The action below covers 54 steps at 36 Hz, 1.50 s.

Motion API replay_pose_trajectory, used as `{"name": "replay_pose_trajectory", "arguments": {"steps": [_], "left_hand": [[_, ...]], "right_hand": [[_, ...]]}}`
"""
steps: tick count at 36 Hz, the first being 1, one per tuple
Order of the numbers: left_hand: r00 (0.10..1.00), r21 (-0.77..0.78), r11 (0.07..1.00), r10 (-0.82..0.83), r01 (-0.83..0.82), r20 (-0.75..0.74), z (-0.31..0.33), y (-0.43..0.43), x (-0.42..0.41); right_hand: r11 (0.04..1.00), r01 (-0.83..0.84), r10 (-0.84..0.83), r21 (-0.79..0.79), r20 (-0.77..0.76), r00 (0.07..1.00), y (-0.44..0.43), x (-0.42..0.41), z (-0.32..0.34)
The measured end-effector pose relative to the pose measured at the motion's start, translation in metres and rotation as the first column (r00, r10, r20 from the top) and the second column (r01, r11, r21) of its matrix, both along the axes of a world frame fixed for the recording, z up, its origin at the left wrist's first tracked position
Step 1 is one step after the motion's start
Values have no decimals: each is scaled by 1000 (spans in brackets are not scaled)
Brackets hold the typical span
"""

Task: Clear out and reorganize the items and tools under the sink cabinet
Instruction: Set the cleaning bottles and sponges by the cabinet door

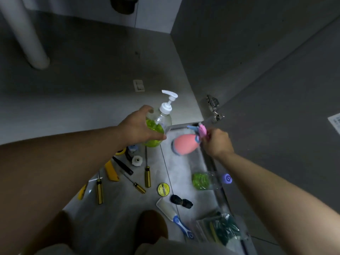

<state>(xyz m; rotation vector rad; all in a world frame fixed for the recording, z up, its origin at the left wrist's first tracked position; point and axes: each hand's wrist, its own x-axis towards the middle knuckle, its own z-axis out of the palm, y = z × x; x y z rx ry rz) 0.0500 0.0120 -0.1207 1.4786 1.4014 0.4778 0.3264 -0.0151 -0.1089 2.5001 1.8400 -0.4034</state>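
My left hand (pixel 137 126) grips a clear pump bottle (pixel 161 122) holding green liquid, with a white pump head, upright above the cabinet's front edge. My right hand (pixel 218 142) holds the pink and blue handle of a pink sponge brush (pixel 184 144), which hangs just outside the cabinet near its right corner. The cabinet floor (pixel 92 85) behind them is bare grey.
On the tiled floor lie several yellow-handled screwdrivers (pixel 147 176), a yellow utility knife (pixel 111 171), a round yellow tin (pixel 163 189), a second green bottle lying down (pixel 204 180), a white-and-blue brush (pixel 174 217) and a bagged green item (pixel 223 230). A white drain pipe (pixel 25 34) stands at the back left. A door hinge (pixel 213 107) sits on the right.
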Motion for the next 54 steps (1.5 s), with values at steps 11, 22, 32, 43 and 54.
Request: {"name": "replay_pose_trajectory", "arguments": {"steps": [11, 22, 32, 43, 54], "left_hand": [[989, -74, 990, -122, 116, -86, -20, -11, 4], [891, -76, 931, -364, 357, -270, -5, -9, 38], [825, -29, 871, -475, 491, -306, 7, -23, 59], [732, -211, 820, -571, 532, -370, 9, -25, 22], [693, -243, 801, -596, 547, -406, -3, -15, 14]], "right_hand": [[967, 250, -250, 58, -7, 968, 58, -2, -33], [997, 42, -81, -69, -840, 536, -5, -31, 37], [997, -54, 75, 58, -460, 885, -13, 9, 40], [995, 38, -38, -92, -2, 999, -12, 31, -31], [999, 33, -32, -9, 106, 994, -17, 24, -29]]}}
